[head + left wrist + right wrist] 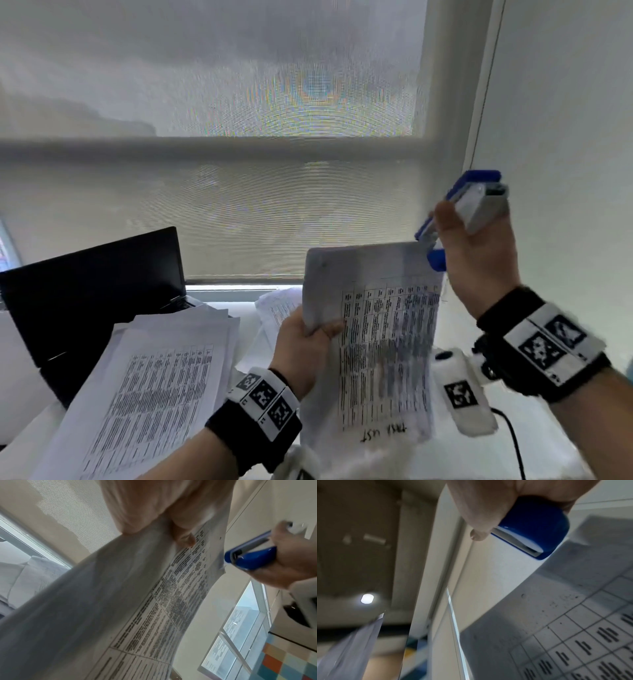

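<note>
At the far left an open black laptop (92,294) stands on the white table (555,442), its screen dark. Just right of it a loose pile of printed sheets (154,394) spills over its base, with tables of text facing up. More sheets (277,305) lie farther back, below the window blind (239,205).

The left hand (301,346) is raised over the table and pinches the left edge of a held sheaf (383,342), thumb on the printed face and fingers curled behind. The sheaf stands nearly upright, its print upside down to the person, with handwriting at the near end.

The nose of a blue and grey stapler (479,202) touches the paper at the sheaf's far right corner. Whether the corner lies inside its mouth I cannot tell. The right hand (483,267) is clamped round the stapler, thumb on one side and fingers wrapped over the other, up above the table and right of the sheaf.
</note>
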Motion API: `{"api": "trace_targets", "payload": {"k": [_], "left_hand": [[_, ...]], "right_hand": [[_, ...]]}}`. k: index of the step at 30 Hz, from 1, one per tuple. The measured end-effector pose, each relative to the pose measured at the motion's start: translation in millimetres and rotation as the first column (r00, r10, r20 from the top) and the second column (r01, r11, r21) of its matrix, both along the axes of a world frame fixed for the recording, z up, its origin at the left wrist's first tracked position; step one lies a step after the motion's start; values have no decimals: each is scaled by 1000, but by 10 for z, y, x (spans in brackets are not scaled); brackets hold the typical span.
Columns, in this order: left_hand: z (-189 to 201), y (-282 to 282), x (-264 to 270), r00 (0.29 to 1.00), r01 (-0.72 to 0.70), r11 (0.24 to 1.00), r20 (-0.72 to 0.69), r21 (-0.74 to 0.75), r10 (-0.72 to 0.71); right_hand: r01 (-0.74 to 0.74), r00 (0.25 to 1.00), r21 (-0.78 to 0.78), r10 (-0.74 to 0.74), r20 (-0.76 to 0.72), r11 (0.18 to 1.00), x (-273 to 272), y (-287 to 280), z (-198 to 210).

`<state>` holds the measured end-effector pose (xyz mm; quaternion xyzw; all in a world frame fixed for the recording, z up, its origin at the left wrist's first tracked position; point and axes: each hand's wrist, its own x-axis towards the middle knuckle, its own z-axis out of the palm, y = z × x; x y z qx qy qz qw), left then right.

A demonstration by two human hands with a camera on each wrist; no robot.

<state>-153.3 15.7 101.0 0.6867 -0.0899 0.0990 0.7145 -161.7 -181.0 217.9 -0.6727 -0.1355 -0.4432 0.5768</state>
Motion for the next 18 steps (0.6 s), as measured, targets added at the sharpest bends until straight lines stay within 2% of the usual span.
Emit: {"api": "trace_targets", "payload": {"k": [2, 9, 15, 18], "left_hand": [[11, -29, -18, 1000, 15, 1000, 5, -2, -15], [-33, -144, -40, 1000, 10, 999, 17, 41, -11], [27, -189, -25, 1000, 17, 1000, 7, 11, -17], [62, -159, -33, 999, 21, 999, 31, 29, -22]], "right_hand": [[-52, 998, -61, 50, -36, 997, 46, 101, 16], [-105, 984, -309, 55, -167, 945, 75, 357, 90], [-71, 986, -368, 10, -164, 927, 139, 612, 222], [-27, 988, -338, -27, -153, 941, 236, 704, 172]]}}
